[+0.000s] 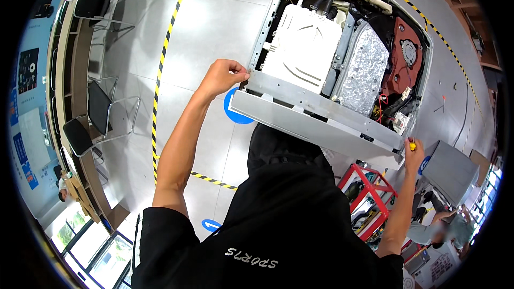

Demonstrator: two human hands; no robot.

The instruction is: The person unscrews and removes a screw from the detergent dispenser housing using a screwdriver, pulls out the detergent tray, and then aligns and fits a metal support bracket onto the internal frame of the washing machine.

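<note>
An appliance with its top off, seemingly a washing machine or dryer, stands in front of me with its inside showing. My left hand is pinched at the left end of its grey metal front crossbar; whatever is between the fingertips is too small to make out. My right hand is closed at the right end of the crossbar, around a small yellow object, perhaps a tool handle, mostly hidden by the fingers. Between both hands, a light grey front panel tilts outward from the crossbar.
Inside the housing are a white plastic cover, a silvery metal casing and a reddish-brown plate. Chairs line a long desk at left. A red-framed rack and a grey cabinet stand at right, near people.
</note>
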